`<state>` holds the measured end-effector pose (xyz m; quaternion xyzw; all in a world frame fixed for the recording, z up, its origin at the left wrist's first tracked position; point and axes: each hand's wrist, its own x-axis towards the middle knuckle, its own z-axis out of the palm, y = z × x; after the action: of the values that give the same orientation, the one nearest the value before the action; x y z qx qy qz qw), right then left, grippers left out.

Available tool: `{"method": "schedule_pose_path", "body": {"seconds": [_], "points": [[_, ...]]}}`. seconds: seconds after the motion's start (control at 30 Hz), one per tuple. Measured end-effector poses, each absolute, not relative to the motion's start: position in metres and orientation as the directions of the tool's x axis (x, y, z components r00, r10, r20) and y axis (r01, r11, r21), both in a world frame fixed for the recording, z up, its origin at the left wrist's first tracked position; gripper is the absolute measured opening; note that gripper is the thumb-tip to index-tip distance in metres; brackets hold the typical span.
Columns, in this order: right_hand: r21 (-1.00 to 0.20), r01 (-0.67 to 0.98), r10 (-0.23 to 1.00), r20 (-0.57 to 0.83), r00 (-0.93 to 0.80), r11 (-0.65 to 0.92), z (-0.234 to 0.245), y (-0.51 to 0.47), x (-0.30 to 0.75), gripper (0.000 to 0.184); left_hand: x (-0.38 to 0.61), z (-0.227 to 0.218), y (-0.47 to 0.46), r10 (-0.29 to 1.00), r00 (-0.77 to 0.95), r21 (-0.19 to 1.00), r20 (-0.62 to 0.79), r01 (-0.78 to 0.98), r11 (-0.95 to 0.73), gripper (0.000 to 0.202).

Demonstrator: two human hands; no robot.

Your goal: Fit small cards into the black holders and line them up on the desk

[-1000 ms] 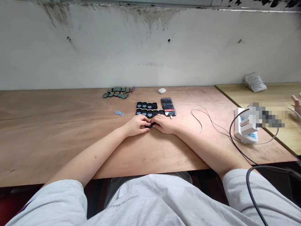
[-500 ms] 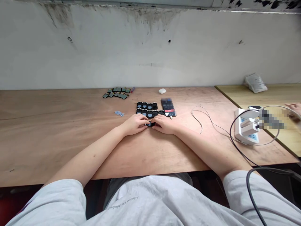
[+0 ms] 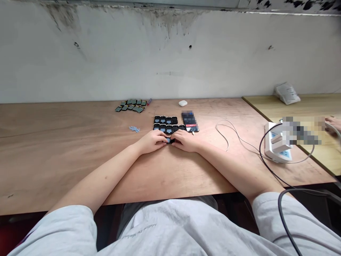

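Between my two hands a small black plastic case (image 3: 168, 140) with a light blue piece in it is held low over the table. My left hand (image 3: 152, 141) pinches its left side, and my right hand (image 3: 184, 140) has its fingers closed on the right side. Just beyond my fingertips lie two rows of similar black cases (image 3: 163, 120), several with light blue pieces in them. A small pile of light blue pieces (image 3: 134, 129) rests to the left. Farther back are several dark squares with grey-green faces (image 3: 131, 106), beside a thin purple-handled tool (image 3: 149, 101).
A phone (image 3: 190, 121) on a white cable lies right of the rows, with a white earbud case (image 3: 183, 103) behind it. At right stands a power strip (image 3: 277, 147) with plugs and looping cables. Another person's hand (image 3: 333, 122) shows at the far right, near a plastic bag (image 3: 287, 93).
More of the light blue piece in the held case now shows between my fingers. My hands have barely moved. The other person's hand and cable at the right have shifted.
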<state>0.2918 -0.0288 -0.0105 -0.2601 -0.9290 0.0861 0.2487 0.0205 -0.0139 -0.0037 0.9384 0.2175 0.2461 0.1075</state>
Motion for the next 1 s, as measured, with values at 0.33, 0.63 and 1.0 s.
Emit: {"method": "schedule_pose_path", "body": {"seconds": [0.33, 0.63, 1.0], "points": [[-0.292, 0.442, 0.529, 0.419, -0.738, 0.848, -0.010, -0.028, 0.291, 0.018, 0.023, -0.002, -0.017, 0.411, 0.831, 0.138, 0.376, 0.388, -0.911, 0.027], [-0.243, 0.462, 0.515, 0.533, -0.671, 0.853, -0.011, -0.032, 0.294, 0.039, 0.017, -0.005, -0.014, 0.522, 0.678, 0.152, 0.517, 0.527, -0.836, 0.033], [-0.174, 0.477, 0.493, 0.513, -0.703, 0.861, -0.016, -0.028, 0.293, 0.026, -0.010, -0.007, 0.035, 0.912, 0.084, 0.189, 0.402, 0.967, -0.173, 0.040]]}}
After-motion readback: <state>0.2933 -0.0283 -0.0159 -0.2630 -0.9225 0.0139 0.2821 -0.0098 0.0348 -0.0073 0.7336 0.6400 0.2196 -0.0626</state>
